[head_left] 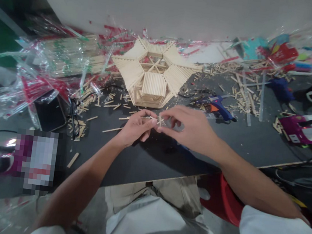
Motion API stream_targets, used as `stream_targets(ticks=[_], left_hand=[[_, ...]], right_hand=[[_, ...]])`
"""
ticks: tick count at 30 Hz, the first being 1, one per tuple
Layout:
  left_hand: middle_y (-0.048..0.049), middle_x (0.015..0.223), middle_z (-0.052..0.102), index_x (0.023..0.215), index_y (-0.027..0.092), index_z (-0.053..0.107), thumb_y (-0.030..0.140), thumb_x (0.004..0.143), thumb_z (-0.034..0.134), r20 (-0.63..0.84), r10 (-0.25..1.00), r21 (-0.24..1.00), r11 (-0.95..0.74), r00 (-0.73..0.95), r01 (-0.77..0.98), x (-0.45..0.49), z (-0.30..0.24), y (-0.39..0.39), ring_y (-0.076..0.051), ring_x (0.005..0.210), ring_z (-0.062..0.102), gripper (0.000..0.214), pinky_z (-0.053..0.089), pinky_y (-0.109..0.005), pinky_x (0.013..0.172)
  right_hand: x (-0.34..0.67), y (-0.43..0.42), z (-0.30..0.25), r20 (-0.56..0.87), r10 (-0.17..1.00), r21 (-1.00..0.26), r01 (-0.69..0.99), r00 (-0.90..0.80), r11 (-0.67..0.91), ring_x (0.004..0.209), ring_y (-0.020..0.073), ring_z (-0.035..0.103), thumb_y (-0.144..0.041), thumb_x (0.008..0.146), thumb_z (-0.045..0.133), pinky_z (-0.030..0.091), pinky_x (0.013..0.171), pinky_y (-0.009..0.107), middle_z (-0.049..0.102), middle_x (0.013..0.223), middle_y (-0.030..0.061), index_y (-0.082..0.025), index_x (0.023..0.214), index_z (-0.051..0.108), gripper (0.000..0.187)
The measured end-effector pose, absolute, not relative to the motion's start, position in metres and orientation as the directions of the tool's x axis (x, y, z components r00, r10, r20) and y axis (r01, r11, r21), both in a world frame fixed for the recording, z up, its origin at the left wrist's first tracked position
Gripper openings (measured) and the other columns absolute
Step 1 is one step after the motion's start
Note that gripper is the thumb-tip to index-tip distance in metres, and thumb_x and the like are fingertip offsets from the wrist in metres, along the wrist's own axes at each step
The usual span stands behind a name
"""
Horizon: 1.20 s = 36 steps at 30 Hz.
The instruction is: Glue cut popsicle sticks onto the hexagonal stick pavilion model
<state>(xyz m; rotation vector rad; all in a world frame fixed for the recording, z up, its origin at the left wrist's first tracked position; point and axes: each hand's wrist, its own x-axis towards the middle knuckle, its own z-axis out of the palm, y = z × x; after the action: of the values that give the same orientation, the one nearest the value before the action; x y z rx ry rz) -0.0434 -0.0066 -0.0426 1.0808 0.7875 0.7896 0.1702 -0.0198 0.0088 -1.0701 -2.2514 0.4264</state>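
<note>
Close together over the dark table (138, 168), both my hands work on small wooden sticks. My left hand (136, 129) is closed, thumb against fingers, pinching a thin wooden stick (146, 118). Between the thumb and forefinger of my right hand (192, 129) is a short wooden stick (160, 120), held upright; its end is close to the left fingertips, and whether the two pieces touch I cannot tell. Just beyond stands a pale model built of wooden sticks (154, 84), with flared roof panels and a hexagonal opening. Another thin stick (111, 129) lies by my left hand.
A blue glue gun (222, 110) lies right of the model. Stick offcuts (239, 89) are scattered around. Left are a phone (50, 111), plastic-wrapped stick bundles (72, 55) and cables. A purple power socket (296, 130) is at right, a red stool (223, 201) below.
</note>
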Motion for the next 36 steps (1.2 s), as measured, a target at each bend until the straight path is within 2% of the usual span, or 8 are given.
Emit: stream_targets(ticks=[4,9,15,19,25,28,32,36], left_hand=[[-0.0009,0.073,0.072,0.094,0.017,0.056,0.062,0.082,0.081,-0.168,0.842,0.956,0.265,0.512,-0.123,-0.043,-0.043,-0.007,-0.005,0.040,0.053,0.053,0.036,-0.017,0.038],[0.0006,0.071,0.069,0.090,0.017,0.057,0.061,0.083,0.081,-0.159,0.825,0.961,0.256,0.542,-0.108,-0.043,-0.044,-0.006,-0.005,0.043,0.054,0.050,0.039,-0.017,0.040],[0.0009,0.069,0.067,0.088,0.017,0.058,0.062,0.084,0.080,-0.144,0.816,0.966,0.239,0.560,-0.100,-0.043,-0.045,-0.006,-0.005,0.045,0.055,0.051,0.041,-0.017,0.041],[0.0008,0.069,0.067,0.088,0.016,0.058,0.064,0.083,0.080,-0.152,0.812,0.969,0.234,0.564,-0.076,-0.042,-0.044,-0.007,-0.005,0.045,0.055,0.053,0.041,-0.017,0.041],[0.0003,0.070,0.067,0.088,0.017,0.058,0.062,0.085,0.078,-0.147,0.811,0.976,0.213,0.566,-0.053,-0.042,-0.044,-0.007,-0.006,0.045,0.055,0.050,0.041,-0.018,0.042],[0.0002,0.069,0.067,0.089,0.016,0.058,0.061,0.085,0.078,-0.159,0.811,0.974,0.221,0.563,-0.043,-0.041,-0.045,-0.008,-0.006,0.045,0.055,0.049,0.041,-0.017,0.042],[0.0001,0.069,0.067,0.091,0.016,0.059,0.059,0.085,0.079,-0.168,0.803,0.973,0.228,0.572,-0.035,-0.041,-0.046,-0.009,-0.005,0.046,0.055,0.048,0.041,-0.017,0.042],[0.0001,0.069,0.068,0.091,0.016,0.059,0.057,0.085,0.080,-0.183,0.798,0.970,0.242,0.575,-0.026,-0.041,-0.046,-0.009,-0.005,0.046,0.055,0.046,0.041,-0.017,0.043]], right_hand=[[0.176,0.000,0.030,0.489,0.773,-0.323,0.739,-0.405,0.592,0.068,0.0167,0.061,-0.036,0.099,0.069,0.052,0.076,0.035,0.071,0.105,0.0076,-0.020,0.115,0.071,0.023],[0.176,0.018,0.035,0.393,0.807,-0.153,0.834,-0.442,0.531,0.088,0.0231,0.066,-0.042,0.105,0.058,0.051,0.076,0.036,0.066,0.114,0.0118,-0.021,0.119,0.070,0.028],[0.171,0.017,0.037,0.346,0.810,0.007,0.865,-0.473,0.502,0.081,0.0190,0.063,-0.042,0.110,0.048,0.048,0.067,0.033,0.067,0.116,0.0124,-0.019,0.120,0.071,0.034],[0.166,0.015,0.040,0.314,0.817,0.087,0.872,-0.483,0.482,0.088,0.0225,0.066,-0.039,0.111,0.046,0.049,0.069,0.035,0.068,0.119,0.0153,-0.015,0.120,0.071,0.036],[0.166,0.016,0.035,0.368,0.798,0.107,0.874,-0.477,0.473,0.089,0.0229,0.067,-0.040,0.111,0.047,0.048,0.067,0.034,0.069,0.118,0.0134,-0.019,0.119,0.071,0.033],[0.168,0.016,0.033,0.367,0.806,0.083,0.879,-0.465,0.470,0.089,0.0235,0.067,-0.042,0.111,0.046,0.047,0.066,0.034,0.069,0.118,0.0141,-0.018,0.121,0.070,0.035],[0.173,0.018,0.031,0.406,0.789,0.033,0.870,-0.461,0.492,0.087,0.0218,0.066,-0.049,0.110,0.046,0.046,0.064,0.031,0.069,0.120,0.0133,-0.022,0.126,0.066,0.038],[0.174,0.018,0.029,0.403,0.794,0.015,0.870,-0.456,0.492,0.086,0.0206,0.065,-0.048,0.110,0.047,0.045,0.063,0.031,0.069,0.122,0.0123,-0.024,0.128,0.066,0.035]])
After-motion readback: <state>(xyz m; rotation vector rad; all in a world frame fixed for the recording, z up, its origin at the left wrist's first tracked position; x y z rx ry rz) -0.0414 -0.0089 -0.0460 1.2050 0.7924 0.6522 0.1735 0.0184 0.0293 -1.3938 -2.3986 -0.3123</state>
